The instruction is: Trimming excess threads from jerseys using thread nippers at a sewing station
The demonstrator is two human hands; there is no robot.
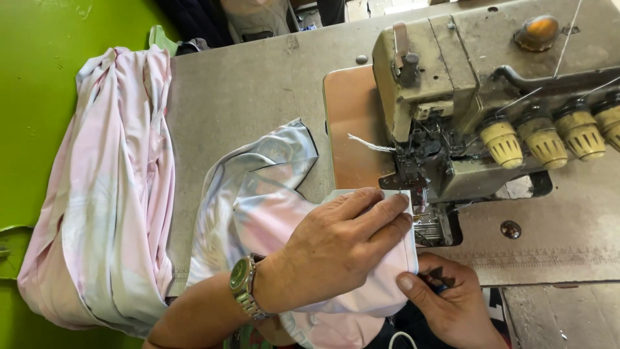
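My left hand (pixel 342 242) lies flat on a pale pink and light blue piece of fabric (pixel 258 207), its fingertips pressing the cloth edge right by the presser foot (pixel 413 187) of an old beige overlock sewing machine (pixel 478 97). My right hand (pixel 445 300) grips the near edge of the same fabric from below, thumb on top, with a small dark object tucked in its fingers. A metal wristwatch (pixel 244 284) sits on my left wrist.
A large bundle of matching pink and pale blue fabric (pixel 110 187) hangs over the left edge of the grey worktable (pixel 245 90). Several beige tension knobs (pixel 542 139) line the machine's front. A green surface (pixel 32 97) lies to the left.
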